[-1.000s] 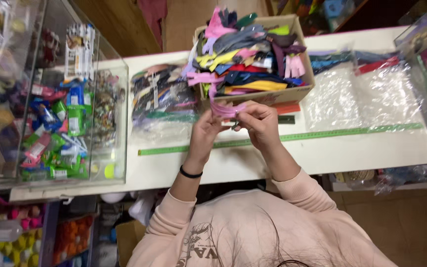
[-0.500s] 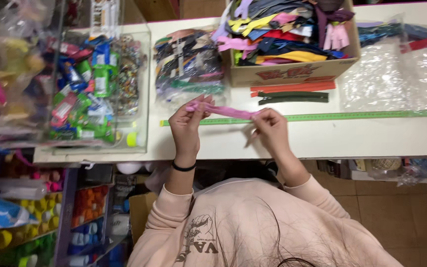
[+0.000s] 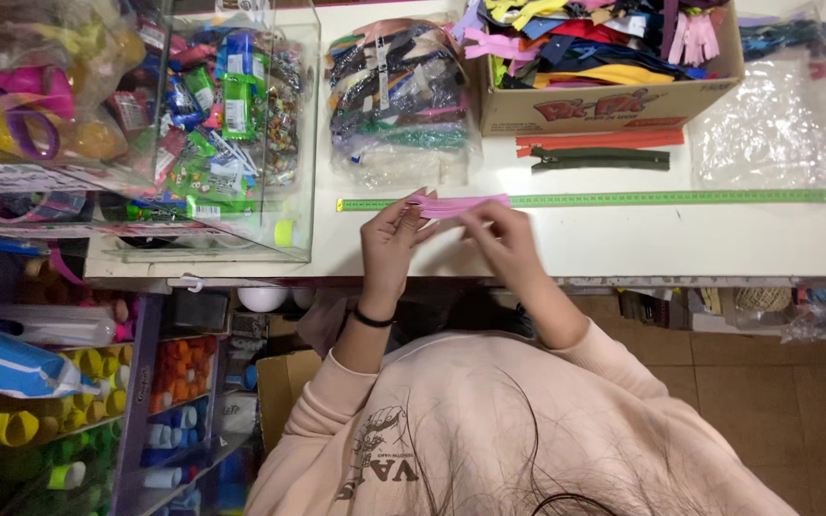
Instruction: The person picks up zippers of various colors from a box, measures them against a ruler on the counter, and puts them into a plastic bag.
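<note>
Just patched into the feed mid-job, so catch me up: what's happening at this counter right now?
A person in a peach sweatshirt holds a pink zipper stretched between both hands, left hand and right hand, laying it along the green measuring tape fixed to the white counter. Behind it sit a cardboard box of mixed-colour zippers, an orange and a dark green zipper lying loose, and clear bags of more.

Bare tabletop [image 3: 681,239] right of hands is open; clear display case [image 3: 231,134] blocks left, cardboard box [image 3: 604,105] blocks ahead.
</note>
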